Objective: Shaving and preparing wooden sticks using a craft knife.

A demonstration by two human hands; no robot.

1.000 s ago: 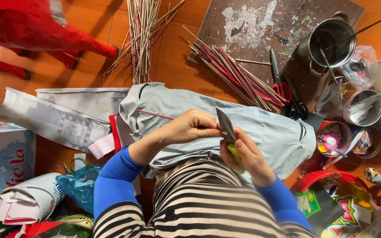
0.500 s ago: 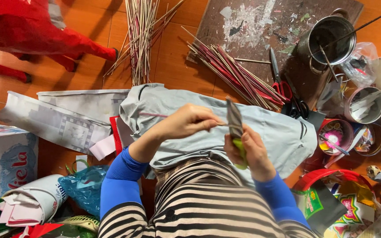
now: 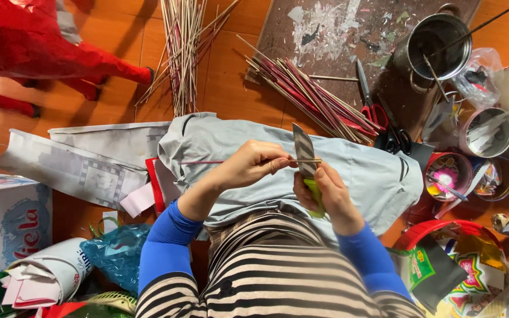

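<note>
Stick [image 3: 207, 162] — thin, light, likely brittle — lies across the grey cloth [image 3: 372, 176] on the lap, pinched near its tip by left hand [image 3: 251, 165]. Right hand [image 3: 325, 191] closed round green-handled knife [image 3: 304, 150], blade up against it. Grip close to the blade; floor [image 3: 225, 88] ahead crowded with stick bundles [image 3: 313, 94].

Person seen from above: black-and-white striped top, 2 bright blue sleeves [image 3: 163, 250] beside it, bare hands.
</note>
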